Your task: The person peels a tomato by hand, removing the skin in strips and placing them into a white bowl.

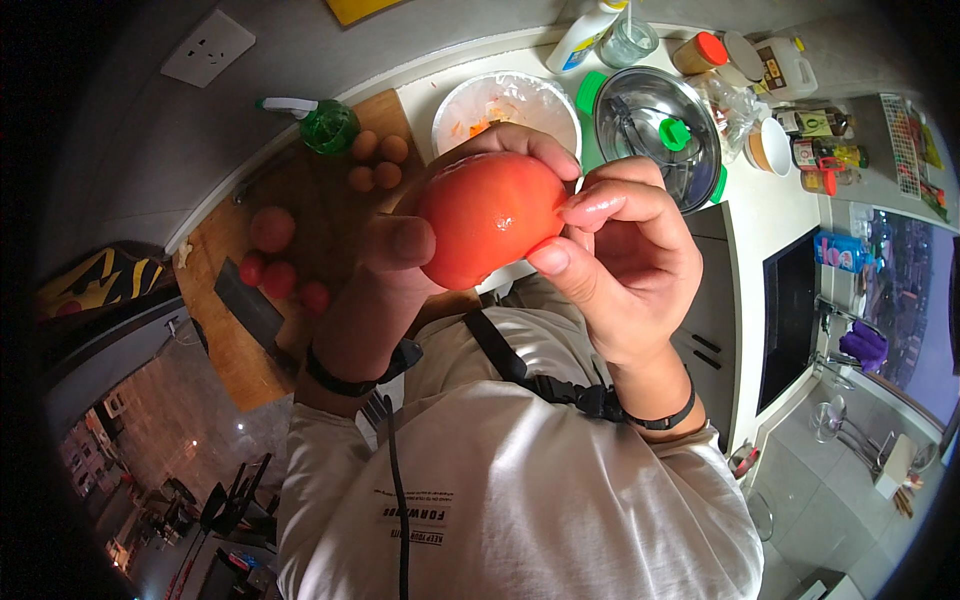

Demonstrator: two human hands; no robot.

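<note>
A large, smooth, wet red tomato (491, 217) is held up in front of my shirt. My left hand (382, 262) cups it from the left, thumb on the near side and fingers behind. At the tomato's right end, the thumb and index finger of my right hand (637, 255) press on its surface; whether they pinch a scrap of skin I cannot tell. Beyond the tomato stands a white bowl (450, 120) lined with clear plastic, holding orange and red scraps. On the wooden board (217, 217) to the left lie a larger tomato (272, 229) and several smaller ones (279, 279).
A dark-bladed knife (249, 309) lies on the board near the tomatoes. Several brown eggs (388, 175) sit farther back beside a green spray bottle (330, 127). A pot with a clear lid (637, 105) and green handles stands right of the bowl. Jars (701, 54) and bottles line the back right.
</note>
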